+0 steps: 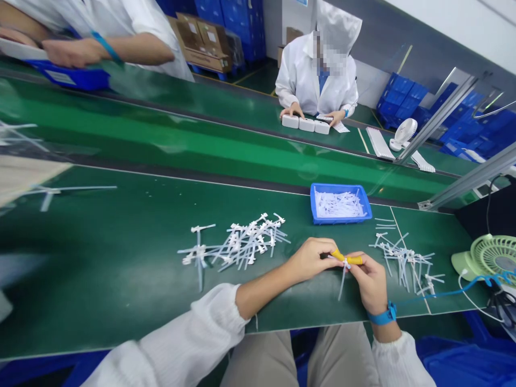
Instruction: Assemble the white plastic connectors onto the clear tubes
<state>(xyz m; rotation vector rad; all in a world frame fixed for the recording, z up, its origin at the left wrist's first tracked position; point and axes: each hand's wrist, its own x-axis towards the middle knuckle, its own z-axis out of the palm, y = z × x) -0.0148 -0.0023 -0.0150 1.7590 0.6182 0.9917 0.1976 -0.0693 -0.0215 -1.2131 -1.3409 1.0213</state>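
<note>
Blue tray (316,189) holds white cable ties (337,204).

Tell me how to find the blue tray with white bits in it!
Start at the long dark green worktable. Just beyond the person's left hand and right hand sits a shallow rectangular blue plastic tray. It alone holds white plastic ties inside walls; the others lie loose in piles.

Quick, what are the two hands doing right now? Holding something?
Left hand: closed, pinching the white plastic tie.
Right hand: closed, pinching the same white plastic tie.
</note>
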